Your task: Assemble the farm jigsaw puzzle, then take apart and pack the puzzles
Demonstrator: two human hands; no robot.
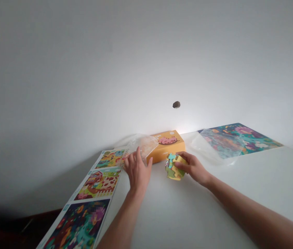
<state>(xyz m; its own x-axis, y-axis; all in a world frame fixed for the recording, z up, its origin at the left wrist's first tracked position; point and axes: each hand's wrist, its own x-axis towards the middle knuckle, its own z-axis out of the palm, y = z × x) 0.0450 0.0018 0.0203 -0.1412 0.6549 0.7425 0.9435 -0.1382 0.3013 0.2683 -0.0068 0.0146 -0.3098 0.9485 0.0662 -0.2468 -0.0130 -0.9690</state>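
Observation:
My right hand (192, 167) is closed around a small stack of puzzle pieces (174, 169), yellow, green and light blue, held just above the white table. Fingers apart, my left hand (138, 169) reaches toward a clear plastic bag (145, 143); its fingertips overlap the bag's lower edge, and I cannot tell whether they touch it. Right behind both hands lies an orange box (171, 143) with a pink picture on it. The bag covers part of the box's left side.
A sheet with several illustrated panels (98, 183) runs along the left table edge. At the back right, a second clear plastic bag (214, 148) partly covers a colourful puzzle picture (255, 136). The white table (177, 214) meets a wall with a small hole (176, 104).

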